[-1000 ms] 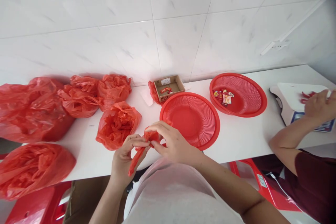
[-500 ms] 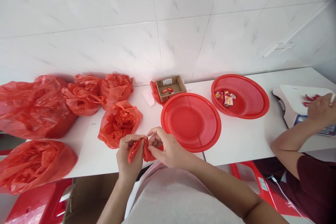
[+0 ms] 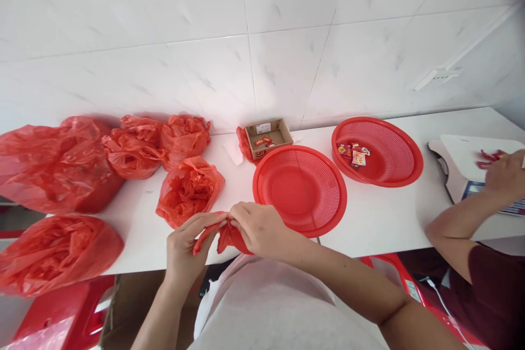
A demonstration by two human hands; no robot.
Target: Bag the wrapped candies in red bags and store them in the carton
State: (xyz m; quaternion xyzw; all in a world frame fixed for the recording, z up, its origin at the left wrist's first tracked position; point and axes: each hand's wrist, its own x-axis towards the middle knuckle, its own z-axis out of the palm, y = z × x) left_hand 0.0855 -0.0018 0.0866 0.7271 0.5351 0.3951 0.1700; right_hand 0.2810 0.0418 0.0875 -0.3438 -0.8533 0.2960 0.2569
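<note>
Between my two hands is a small red plastic bag [image 3: 233, 238], gathered and twisted, close to the table's front edge. My left hand [image 3: 189, 241] pinches one side of it, with a strip hanging over the fingers. The fingers of my right hand [image 3: 259, 228] are closed on the other side, their tips meeting the left ones. Just beyond my hands stands an open red plastic bag [image 3: 191, 188] stuffed with crumpled red bags. A red perforated basket [image 3: 337, 213] sits to the right of it, partly behind my right hand.
Several filled red bags [image 3: 61, 169] crowd the table's left end. By the wall is a small cardboard box [image 3: 273, 139] with red packets. A second red basket [image 3: 404, 161] holds small packets [image 3: 356, 154]. At right, a co-worker's arm [image 3: 467, 219] reaches over a white scale [image 3: 463, 158]. Red stools stand below.
My left hand has moved left and slightly down, and my right fingers have closed tighter on the small bag, which is stretched wider. The view has shifted slightly.
</note>
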